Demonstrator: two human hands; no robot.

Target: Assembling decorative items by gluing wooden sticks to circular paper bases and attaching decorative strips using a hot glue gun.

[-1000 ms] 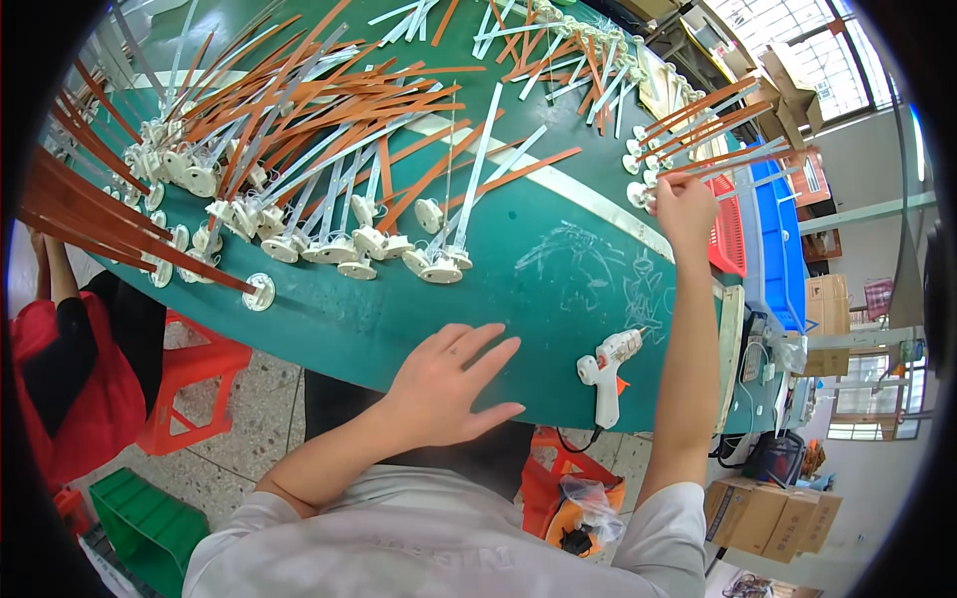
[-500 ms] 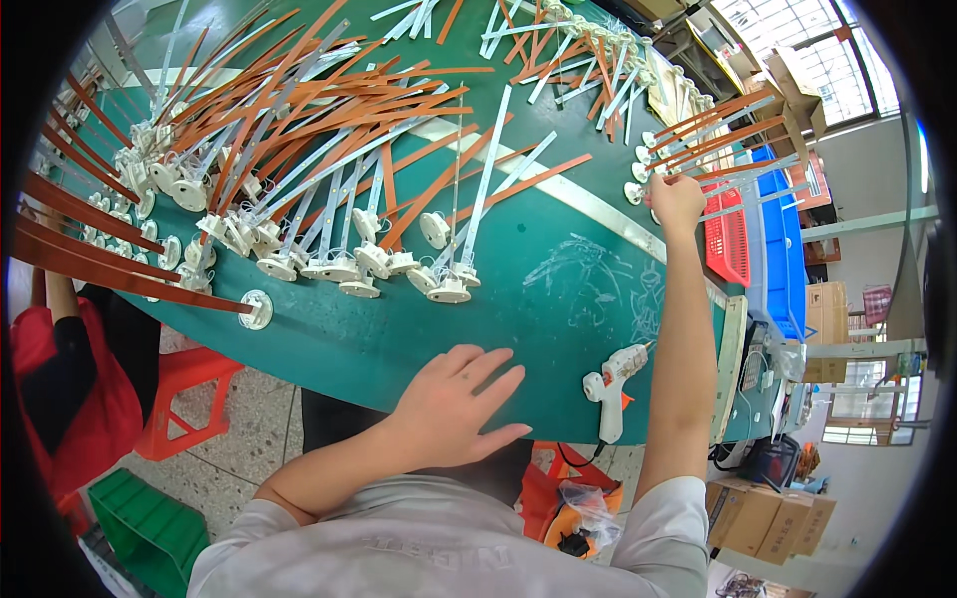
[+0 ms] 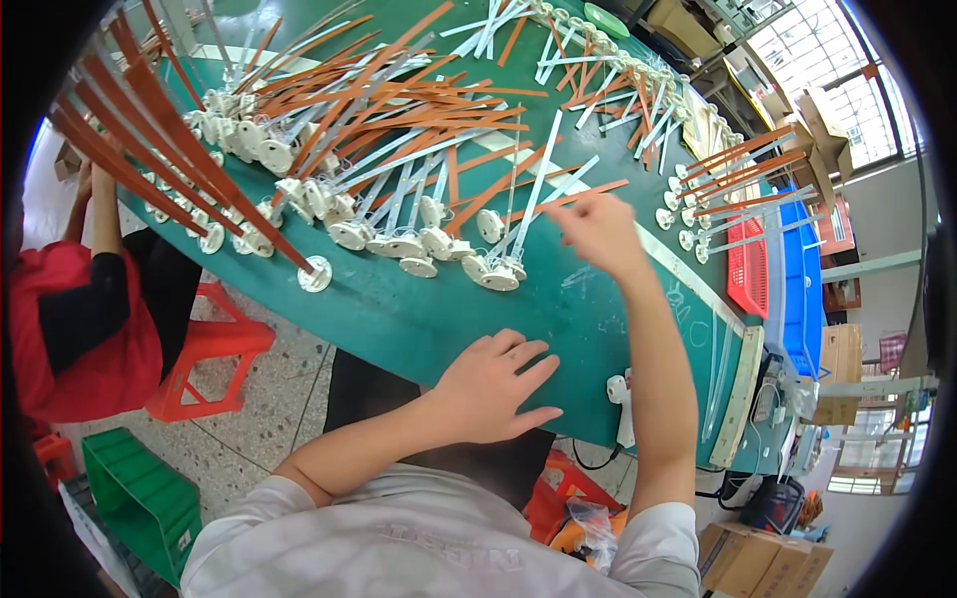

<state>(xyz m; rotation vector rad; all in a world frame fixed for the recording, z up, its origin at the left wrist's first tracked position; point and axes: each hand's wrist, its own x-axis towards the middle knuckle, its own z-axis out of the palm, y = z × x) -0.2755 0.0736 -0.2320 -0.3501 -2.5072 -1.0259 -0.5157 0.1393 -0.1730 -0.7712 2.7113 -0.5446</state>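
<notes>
Right hand (image 3: 598,231) leftward, nearest one strip (image 3: 602,189)

Speckled floor (image 3: 264,419), red stool (image 3: 239,340) left; bright gridded window (image 3: 805,72) upper right.

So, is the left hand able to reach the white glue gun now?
Probably yes: the left hand looks open and empty, and nothing visible blocks its way to the white glue gun. The right forearm, however, hides the gun's nozzle in this view.

A pale grey short-sleeved shirt (image 3: 329,543) with faint chest lettering (image 3: 454,548) is worn with dark legwear (image 3: 371,394).
</notes>
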